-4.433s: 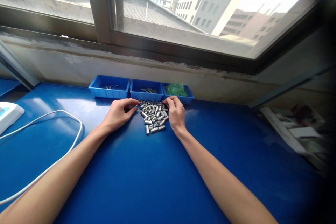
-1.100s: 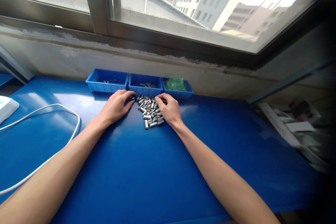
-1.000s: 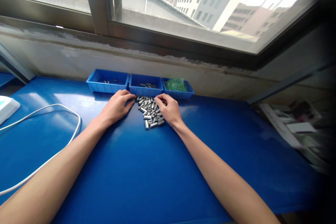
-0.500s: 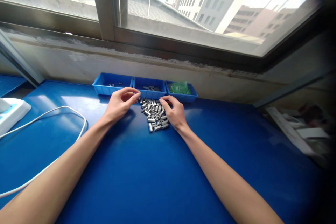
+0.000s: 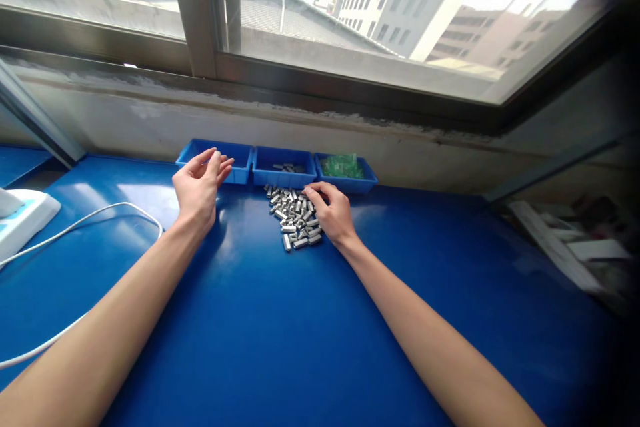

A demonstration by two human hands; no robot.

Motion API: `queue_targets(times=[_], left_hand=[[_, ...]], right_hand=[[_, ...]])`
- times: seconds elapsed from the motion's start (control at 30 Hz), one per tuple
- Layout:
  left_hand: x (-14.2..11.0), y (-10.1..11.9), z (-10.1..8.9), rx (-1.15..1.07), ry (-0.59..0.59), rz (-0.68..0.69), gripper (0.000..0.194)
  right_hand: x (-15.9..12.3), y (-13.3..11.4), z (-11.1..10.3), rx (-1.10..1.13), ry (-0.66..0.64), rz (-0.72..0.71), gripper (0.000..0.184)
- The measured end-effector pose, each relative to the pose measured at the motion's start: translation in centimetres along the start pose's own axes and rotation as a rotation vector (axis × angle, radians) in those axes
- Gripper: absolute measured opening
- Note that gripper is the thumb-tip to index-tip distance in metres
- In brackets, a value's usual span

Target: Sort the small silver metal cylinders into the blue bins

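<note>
A pile of short silver metal standoffs [image 5: 295, 221] lies on the blue tabletop. My right hand [image 5: 333, 213] is at the right edge of this pile, thumb and index finger pinched together at its upper side; whatever is between the tips is hidden. My left hand [image 5: 197, 188] is raised in front of the left blue bin [image 5: 240, 173], palm turned partly up. Its thumb meets the index finger while the other fingers stick out, and anything in that pinch is too small to name. In the middle blue bin [image 5: 284, 180] several similar metal pieces lie.
The right blue bin [image 5: 367, 185] holds green pieces [image 5: 343, 165]. A white cable [image 5: 105, 209] curves across the left side of the table [image 5: 280, 347], near a white power strip [image 5: 25, 220]. Behind the bins rise a wall and a window frame [image 5: 350, 90].
My left hand has moved left, from the upper left of the pile to the left bin, and turned its palm up. The right hand has stayed at the pile.
</note>
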State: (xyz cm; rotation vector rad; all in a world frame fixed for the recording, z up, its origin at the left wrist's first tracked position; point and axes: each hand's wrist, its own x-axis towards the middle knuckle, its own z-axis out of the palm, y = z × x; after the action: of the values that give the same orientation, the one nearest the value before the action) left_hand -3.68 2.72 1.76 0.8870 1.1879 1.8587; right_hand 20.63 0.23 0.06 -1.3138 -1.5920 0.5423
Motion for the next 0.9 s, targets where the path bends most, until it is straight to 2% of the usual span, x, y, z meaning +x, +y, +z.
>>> queue_targets(times=[0.1,0.17,0.27,0.33,0.4,0.47,0.57,0.9], left_hand=[[-0.8,0.0,0.0,0.162,-0.142,0.091,0.031],[-1.4,-0.2,-0.1,0.404,-0.311,0.225,0.029],[-1.9,-0.8,-0.3,0.786,-0.622,0.498,0.03],[-1.9,-1.3,-0.4,0.936,-0.812,0.626,0.038],[-1.8,-1.5,-0.5,1.015,-0.93,0.682,0.045],[-1.7,-1.5,-0.5,1.072,-0.967,0.713,0.048],[-1.5,-1.4,-0.5,1.102,-0.962,0.738,0.048],[-1.6,-1.8,-0.7,1.122,-0.821,0.766,0.04]], right_hand=[[0.0,0.0,0.0,0.01,-0.006,0.007,0.027],[0.1,0.0,0.0,0.015,-0.011,0.007,0.027],[0.1,0.0,0.0,0.014,-0.015,0.012,0.027],[0.1,0.0,0.1,0.013,-0.014,0.013,0.027],[0.0,0.0,0.1,0.012,-0.015,0.012,0.027],[0.0,0.0,0.1,0.01,-0.02,0.015,0.028],[0.0,0.0,0.1,0.008,-0.027,0.024,0.028],[0.1,-0.1,0.1,0.015,-0.026,0.026,0.028]])
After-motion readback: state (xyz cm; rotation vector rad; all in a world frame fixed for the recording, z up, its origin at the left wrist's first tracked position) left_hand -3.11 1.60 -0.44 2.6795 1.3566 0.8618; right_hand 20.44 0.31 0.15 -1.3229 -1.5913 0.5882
